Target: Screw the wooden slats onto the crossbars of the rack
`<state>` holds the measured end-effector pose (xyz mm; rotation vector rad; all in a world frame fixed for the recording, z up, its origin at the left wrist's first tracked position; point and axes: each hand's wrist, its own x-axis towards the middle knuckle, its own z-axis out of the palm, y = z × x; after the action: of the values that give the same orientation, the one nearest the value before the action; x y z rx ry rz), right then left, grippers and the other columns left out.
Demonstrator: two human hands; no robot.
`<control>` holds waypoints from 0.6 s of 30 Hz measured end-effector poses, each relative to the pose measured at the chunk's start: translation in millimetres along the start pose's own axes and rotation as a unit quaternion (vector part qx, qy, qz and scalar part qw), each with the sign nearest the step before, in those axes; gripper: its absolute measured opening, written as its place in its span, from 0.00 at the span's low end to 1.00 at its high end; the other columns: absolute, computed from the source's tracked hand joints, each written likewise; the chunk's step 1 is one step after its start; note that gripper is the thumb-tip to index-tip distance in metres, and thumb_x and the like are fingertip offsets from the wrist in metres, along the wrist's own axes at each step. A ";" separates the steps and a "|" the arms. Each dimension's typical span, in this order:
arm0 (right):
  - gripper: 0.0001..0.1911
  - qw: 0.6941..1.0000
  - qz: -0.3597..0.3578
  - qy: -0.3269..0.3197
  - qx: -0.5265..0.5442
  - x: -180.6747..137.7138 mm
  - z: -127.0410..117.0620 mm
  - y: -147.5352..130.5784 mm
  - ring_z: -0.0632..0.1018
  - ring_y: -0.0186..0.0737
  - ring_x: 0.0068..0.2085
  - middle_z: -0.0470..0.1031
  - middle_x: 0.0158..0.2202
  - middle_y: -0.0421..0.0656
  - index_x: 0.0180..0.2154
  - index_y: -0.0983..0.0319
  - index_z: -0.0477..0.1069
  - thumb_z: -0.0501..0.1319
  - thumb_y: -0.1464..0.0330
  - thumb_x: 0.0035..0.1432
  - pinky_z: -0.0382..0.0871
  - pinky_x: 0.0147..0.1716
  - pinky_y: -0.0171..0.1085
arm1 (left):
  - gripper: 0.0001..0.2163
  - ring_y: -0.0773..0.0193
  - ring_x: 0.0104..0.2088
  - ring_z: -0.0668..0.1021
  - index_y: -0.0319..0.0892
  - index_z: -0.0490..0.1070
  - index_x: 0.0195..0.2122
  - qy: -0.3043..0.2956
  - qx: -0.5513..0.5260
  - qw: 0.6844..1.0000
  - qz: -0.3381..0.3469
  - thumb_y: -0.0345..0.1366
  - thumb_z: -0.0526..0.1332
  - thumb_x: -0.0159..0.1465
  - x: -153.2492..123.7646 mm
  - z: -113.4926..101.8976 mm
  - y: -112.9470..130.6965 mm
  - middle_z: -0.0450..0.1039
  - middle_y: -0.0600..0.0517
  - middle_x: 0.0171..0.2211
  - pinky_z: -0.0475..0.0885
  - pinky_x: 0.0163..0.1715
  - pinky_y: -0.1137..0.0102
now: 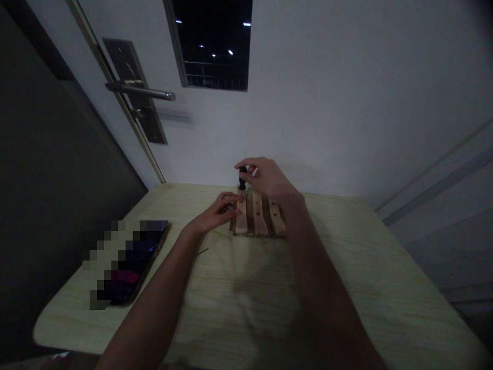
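A small wooden slatted piece [259,218] with holes in its slats lies on the pale table [346,267] near the far edge. My right hand [267,177] is closed round the black handle of a short screwdriver [242,184], which stands upright with its tip on the left slat. My left hand [217,209] rests at the piece's left edge, its fingers pinched together close to the screwdriver tip. Whatever those fingers hold is too small to make out.
A dark phone [133,267] lies on the table at the left. A small thin dark object [203,251] lies near my left wrist. Behind the table are a white wall, a dark window [213,43] and a door with a metal handle [140,92].
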<state>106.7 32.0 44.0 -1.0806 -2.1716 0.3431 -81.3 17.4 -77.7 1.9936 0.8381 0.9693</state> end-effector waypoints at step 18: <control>0.08 0.996 0.041 0.015 0.076 0.0 -0.6 -8.4 0.73 0.32 0.28 0.73 0.25 0.40 0.32 0.63 0.73 0.67 0.69 0.47 0.65 0.31 0.34 | 0.13 0.60 0.55 0.63 0.52 0.67 0.50 0.002 -0.007 1.000 0.013 0.40 0.58 0.63 -0.5 0.5 2.6 0.58 0.50 0.50 0.60 0.59 0.59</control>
<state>102.0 26.8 48.6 -1.0832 -2.0424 0.5178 -80.6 15.4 -75.9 1.9951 0.8067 0.9917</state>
